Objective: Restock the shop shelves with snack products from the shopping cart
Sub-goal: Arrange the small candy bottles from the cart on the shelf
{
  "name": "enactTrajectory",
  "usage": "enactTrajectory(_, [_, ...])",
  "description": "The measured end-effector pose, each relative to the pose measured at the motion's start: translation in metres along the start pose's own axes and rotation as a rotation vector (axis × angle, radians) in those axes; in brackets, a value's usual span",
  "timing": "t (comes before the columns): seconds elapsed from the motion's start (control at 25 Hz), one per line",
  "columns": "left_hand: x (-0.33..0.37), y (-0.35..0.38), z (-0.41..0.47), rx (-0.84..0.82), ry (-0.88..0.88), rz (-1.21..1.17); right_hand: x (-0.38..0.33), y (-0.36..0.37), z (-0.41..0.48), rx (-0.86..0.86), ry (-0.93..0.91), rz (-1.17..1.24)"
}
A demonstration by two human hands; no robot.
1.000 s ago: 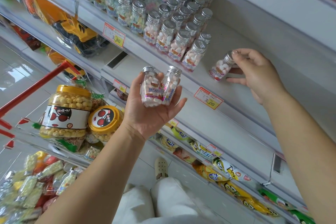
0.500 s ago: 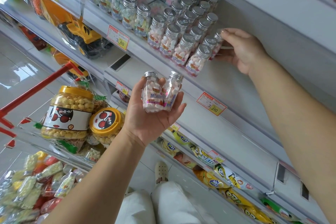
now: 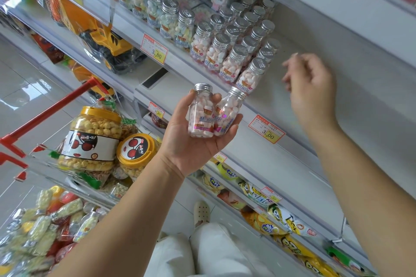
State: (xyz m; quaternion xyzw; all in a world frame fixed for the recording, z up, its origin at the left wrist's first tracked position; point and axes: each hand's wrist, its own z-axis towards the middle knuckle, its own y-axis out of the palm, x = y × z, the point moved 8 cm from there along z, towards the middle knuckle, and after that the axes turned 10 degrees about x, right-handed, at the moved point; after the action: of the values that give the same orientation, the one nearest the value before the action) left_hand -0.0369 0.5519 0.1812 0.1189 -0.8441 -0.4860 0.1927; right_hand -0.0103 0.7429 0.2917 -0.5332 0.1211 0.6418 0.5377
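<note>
The white metal shelf (image 3: 315, 105) has a bare stretch just right of the rows of silver-capped candy bottles (image 3: 234, 51). Low on my left stands the red-handled shopping cart (image 3: 51, 112), heaped with snacks. My right hand (image 3: 310, 87) hovers over the bare shelf, blurred, fingers loosely curled and empty. My left hand (image 3: 193, 141), palm up, has its fingers curled round two candy bottles (image 3: 202, 117), clear-walled and full of pink-white tablets.

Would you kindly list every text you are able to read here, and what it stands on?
"3.80": yellow-and-red paper price tag.
"3.00": second yellow-and-red price tag, beside the left hand.
Labels on the two clear silver-capped candy bottles it holds: too blurred to read.
Everything else: too small or blurred.
</note>
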Motion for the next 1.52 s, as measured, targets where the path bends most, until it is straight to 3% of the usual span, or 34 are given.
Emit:
enactTrajectory(0.12, [-0.002,0.007,-0.003,-0.015,-0.013,0.069,-0.009,0.025,-0.053,-0.419,0.021,-0.205])
enactTrajectory(0.28, [-0.007,0.011,-0.003,-0.022,-0.034,0.118,-0.005,0.033,-0.065,-0.527,0.210,-0.026])
enactTrajectory(0.48, [-0.009,0.003,-0.007,-0.037,-0.098,0.115,0.007,0.011,-0.051,-0.424,0.361,0.285])
enactTrajectory(0.64, [-0.003,0.000,-0.002,0.005,-0.094,0.172,0.032,-0.018,0.005,-0.250,0.312,0.076])
enactTrajectory(0.76, [0.009,0.002,0.003,0.024,-0.054,0.202,0.051,-0.009,0.034,-0.287,0.286,0.006])
enactTrajectory(1.0, [0.018,0.002,0.010,-0.015,-0.038,0.208,0.070,0.004,0.043,-0.237,0.489,0.117])
enactTrajectory(1.16, [0.024,0.002,0.013,-0.030,-0.025,0.194,0.067,0.017,0.057,-0.165,0.500,0.162])
enactTrajectory(1.52, [0.028,-0.001,0.015,-0.087,-0.003,0.279,0.053,0.064,0.081,-0.228,0.543,0.253])
